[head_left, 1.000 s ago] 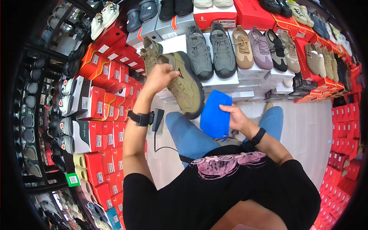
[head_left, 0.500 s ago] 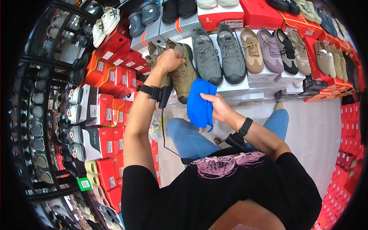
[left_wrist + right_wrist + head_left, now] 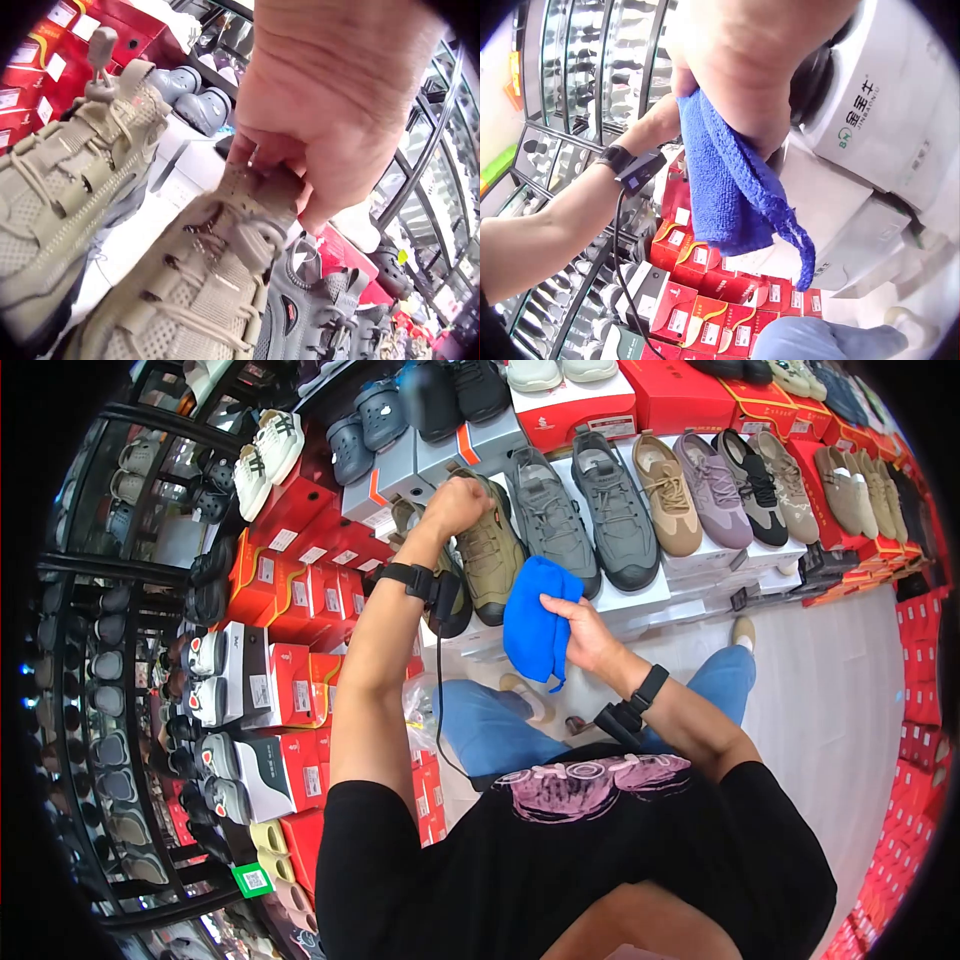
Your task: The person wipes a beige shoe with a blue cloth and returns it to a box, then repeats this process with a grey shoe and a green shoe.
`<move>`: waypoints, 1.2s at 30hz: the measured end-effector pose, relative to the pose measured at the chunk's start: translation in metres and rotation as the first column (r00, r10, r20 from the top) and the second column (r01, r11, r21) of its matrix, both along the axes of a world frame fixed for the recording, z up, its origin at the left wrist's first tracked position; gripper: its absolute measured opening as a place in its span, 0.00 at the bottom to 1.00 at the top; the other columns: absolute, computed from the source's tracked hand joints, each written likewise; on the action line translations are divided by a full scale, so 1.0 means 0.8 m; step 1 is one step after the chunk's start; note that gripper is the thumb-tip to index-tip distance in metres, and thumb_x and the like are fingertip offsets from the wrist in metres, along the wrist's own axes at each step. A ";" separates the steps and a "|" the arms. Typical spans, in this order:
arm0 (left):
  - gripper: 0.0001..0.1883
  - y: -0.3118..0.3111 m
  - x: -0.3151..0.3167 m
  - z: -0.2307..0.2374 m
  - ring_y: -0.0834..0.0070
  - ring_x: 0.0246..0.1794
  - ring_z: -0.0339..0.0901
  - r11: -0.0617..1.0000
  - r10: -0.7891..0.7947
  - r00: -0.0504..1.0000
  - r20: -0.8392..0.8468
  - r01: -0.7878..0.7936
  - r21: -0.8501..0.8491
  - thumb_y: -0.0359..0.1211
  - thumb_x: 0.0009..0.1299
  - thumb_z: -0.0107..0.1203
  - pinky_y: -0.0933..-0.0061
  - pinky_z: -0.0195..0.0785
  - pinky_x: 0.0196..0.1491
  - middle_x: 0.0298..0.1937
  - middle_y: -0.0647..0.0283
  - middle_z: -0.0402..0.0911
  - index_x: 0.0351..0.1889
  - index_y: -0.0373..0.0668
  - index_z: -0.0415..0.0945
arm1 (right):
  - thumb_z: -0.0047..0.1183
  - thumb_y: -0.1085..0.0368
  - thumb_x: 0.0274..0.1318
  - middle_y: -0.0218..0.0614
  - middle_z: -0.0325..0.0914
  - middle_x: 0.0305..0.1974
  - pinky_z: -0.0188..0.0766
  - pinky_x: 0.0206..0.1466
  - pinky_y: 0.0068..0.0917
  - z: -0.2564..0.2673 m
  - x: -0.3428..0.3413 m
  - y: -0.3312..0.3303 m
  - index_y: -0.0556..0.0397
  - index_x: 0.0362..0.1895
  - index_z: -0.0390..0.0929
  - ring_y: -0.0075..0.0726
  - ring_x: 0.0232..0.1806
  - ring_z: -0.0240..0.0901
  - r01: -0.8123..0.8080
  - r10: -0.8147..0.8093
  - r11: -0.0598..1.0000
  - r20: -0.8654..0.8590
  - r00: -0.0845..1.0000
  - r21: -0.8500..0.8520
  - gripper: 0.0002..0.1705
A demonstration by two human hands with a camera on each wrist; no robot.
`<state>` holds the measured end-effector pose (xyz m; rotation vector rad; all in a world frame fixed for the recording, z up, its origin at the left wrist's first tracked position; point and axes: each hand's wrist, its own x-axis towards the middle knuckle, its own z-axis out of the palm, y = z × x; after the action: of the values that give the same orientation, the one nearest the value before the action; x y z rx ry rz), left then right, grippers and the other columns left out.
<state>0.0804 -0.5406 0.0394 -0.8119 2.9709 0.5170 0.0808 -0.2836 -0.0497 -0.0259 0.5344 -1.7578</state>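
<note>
My left hand grips an olive lace-up shoe at its heel collar, the fingers curled over the top edge in the left wrist view. That shoe stands toe toward me on the white boxes, beside its matching olive shoe. On its other side is a pair of grey lace-up shoes. My right hand holds a folded blue cloth, thumb on top, in front of the shoe row. In the right wrist view the towelling cloth hangs below the hand, its corner dangling.
Tan, mauve and black shoes continue the row to the right. Grey clogs and black shoes sit on boxes behind. Red shoeboxes are stacked at left, near a black shoe rack. A cable hangs from my left wrist.
The olive shoe has gone from tilted in front of the row to standing beside its mate, my left hand still on its heel. The blue cloth shifted away from me and slightly leftward, then back right.
</note>
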 end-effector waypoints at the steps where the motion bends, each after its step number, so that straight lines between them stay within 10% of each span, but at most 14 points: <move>1: 0.16 -0.002 0.004 -0.001 0.62 0.37 0.79 0.999 0.004 0.994 -0.109 0.000 0.038 0.42 0.58 0.59 0.66 0.69 0.40 0.32 0.54 0.82 0.38 0.40 0.80 | 0.54 0.66 0.54 0.39 0.76 0.44 0.74 0.49 0.39 0.005 0.003 0.001 0.55 0.51 0.70 0.38 0.44 0.75 0.001 -0.001 1.000 -0.001 1.000 -0.007 0.19; 5: 0.17 -0.040 0.034 0.012 0.72 0.31 0.78 0.985 0.121 0.927 -0.356 -0.069 0.155 0.42 0.64 0.55 0.71 0.68 0.37 0.31 0.56 0.82 0.40 0.37 0.79 | 0.54 0.66 0.54 0.39 0.76 0.43 0.74 0.49 0.38 0.006 0.025 -0.008 0.55 0.50 0.71 0.37 0.44 0.76 -0.106 0.105 0.994 -0.016 0.994 -0.017 0.18; 11: 0.21 -0.079 0.104 0.019 0.80 0.29 0.72 0.978 0.177 0.959 -0.221 -0.146 0.149 0.46 0.67 0.51 0.75 0.67 0.34 0.28 0.65 0.78 0.42 0.35 0.77 | 0.54 0.65 0.54 0.38 0.77 0.42 0.75 0.46 0.37 -0.011 0.079 -0.054 0.55 0.49 0.72 0.35 0.42 0.76 -0.291 0.291 0.957 -0.023 0.956 0.012 0.17; 19: 0.26 -0.063 0.135 0.008 0.59 0.42 0.78 0.995 0.065 0.997 0.049 -0.061 -0.084 0.50 0.61 0.54 0.64 0.69 0.46 0.39 0.48 0.80 0.44 0.36 0.77 | 0.53 0.65 0.54 0.39 0.76 0.44 0.72 0.51 0.41 -0.015 0.115 -0.097 0.55 0.50 0.71 0.39 0.45 0.75 -0.265 0.257 0.962 0.099 0.961 0.071 0.18; 26: 0.18 -0.035 0.180 0.029 0.59 0.33 0.77 0.990 -0.035 0.996 0.080 0.023 0.139 0.42 0.58 0.58 0.65 0.67 0.40 0.31 0.47 0.79 0.34 0.34 0.78 | 0.53 0.63 0.55 0.42 0.74 0.49 0.69 0.56 0.43 -0.010 0.126 -0.054 0.56 0.55 0.68 0.42 0.50 0.73 -0.393 0.382 0.920 0.224 0.897 0.005 0.23; 29: 0.18 -0.019 0.196 0.028 0.81 0.18 0.61 0.973 -0.064 0.992 0.111 0.037 0.228 0.43 0.59 0.61 0.73 0.58 0.24 0.15 0.65 0.68 0.21 0.36 0.76 | 0.53 0.64 0.55 0.43 0.73 0.49 0.68 0.56 0.43 -0.017 0.131 -0.027 0.57 0.56 0.66 0.43 0.50 0.72 -0.397 0.392 0.917 0.093 0.915 0.037 0.24; 36: 0.23 -0.026 0.195 0.029 0.82 0.19 0.63 0.890 0.001 0.963 0.271 -0.124 0.438 0.51 0.56 0.63 0.75 0.56 0.24 0.16 0.71 0.68 0.23 0.37 0.79 | 0.54 0.64 0.55 0.42 0.75 0.48 0.70 0.55 0.42 -0.019 0.121 -0.014 0.56 0.55 0.67 0.41 0.48 0.74 -0.407 0.405 0.913 0.041 0.913 0.039 0.23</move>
<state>0.2366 -0.5616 0.0627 -0.8459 2.4390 0.9722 0.1779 -0.2946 -0.0650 -0.0710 0.5053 -1.3356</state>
